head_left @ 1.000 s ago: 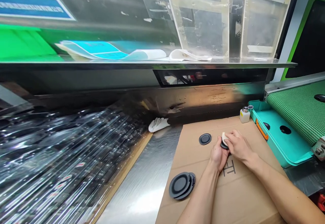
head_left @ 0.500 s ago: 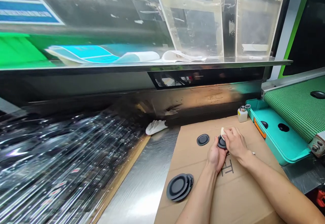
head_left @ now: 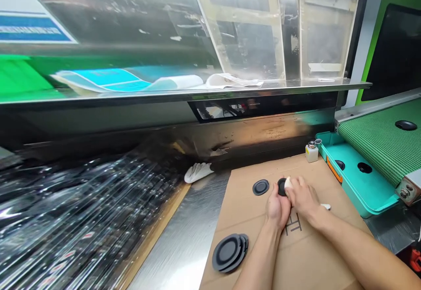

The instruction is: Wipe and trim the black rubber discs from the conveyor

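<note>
My left hand (head_left: 278, 209) is closed around a small dark round disc (head_left: 282, 187), held up over the cardboard sheet (head_left: 250, 220). In the pinched fingers of my right hand (head_left: 302, 197) is a small white pad (head_left: 288, 181), which meets the right side of the disc's face. My fingers cover part of both the disc and the pad. A single dark grey disc (head_left: 261, 187) lies on the cardboard just left of my hands. Nearer to me, several overlapping grey discs (head_left: 226, 252) form a low stack.
A white pump bottle (head_left: 312, 152) stands at the cardboard's back right corner. Beside it sits a teal tray (head_left: 378, 198) holding black round parts, under a green conveyor belt (head_left: 378, 127). A white glove (head_left: 198, 172) lies back left, near plastic-wrapped black parts (head_left: 98, 220).
My right hand has shifted the white pad from the top of the disc to its right side. The disc has turned slightly in my left hand. The whole view has tilted a little.
</note>
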Motion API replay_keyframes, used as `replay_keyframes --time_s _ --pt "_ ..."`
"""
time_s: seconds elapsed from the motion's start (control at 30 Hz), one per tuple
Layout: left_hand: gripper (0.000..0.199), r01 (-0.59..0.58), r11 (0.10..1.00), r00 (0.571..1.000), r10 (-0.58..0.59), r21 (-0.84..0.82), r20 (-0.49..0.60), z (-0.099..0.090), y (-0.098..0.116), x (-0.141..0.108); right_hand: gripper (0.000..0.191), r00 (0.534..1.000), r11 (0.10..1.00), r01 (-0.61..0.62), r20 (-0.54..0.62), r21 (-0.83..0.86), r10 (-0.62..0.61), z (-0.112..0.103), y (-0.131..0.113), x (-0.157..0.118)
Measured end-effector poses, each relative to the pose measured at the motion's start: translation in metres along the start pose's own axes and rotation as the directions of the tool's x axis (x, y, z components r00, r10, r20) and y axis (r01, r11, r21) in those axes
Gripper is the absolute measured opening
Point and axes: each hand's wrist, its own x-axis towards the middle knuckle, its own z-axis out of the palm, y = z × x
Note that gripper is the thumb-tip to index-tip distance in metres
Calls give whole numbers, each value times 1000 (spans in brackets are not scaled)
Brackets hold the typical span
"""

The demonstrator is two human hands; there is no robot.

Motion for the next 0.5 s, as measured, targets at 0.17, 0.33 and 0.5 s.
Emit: replay_keyframes --time_s 0.17,0.33,0.5 --pt "39 49 999 997 -49 9 61 -2 -1 1 21 998 998 43 -43 42 -41 1 2 0" --pt "36 56 998 997 -56 8 50 -4 -1 5 18 997 991 81 -13 103 -80 0 7 2" --pt "35 21 1000 999 -20 16 -37 -3 9 5 18 998 985 67 5 159 -69 -8 23 8"
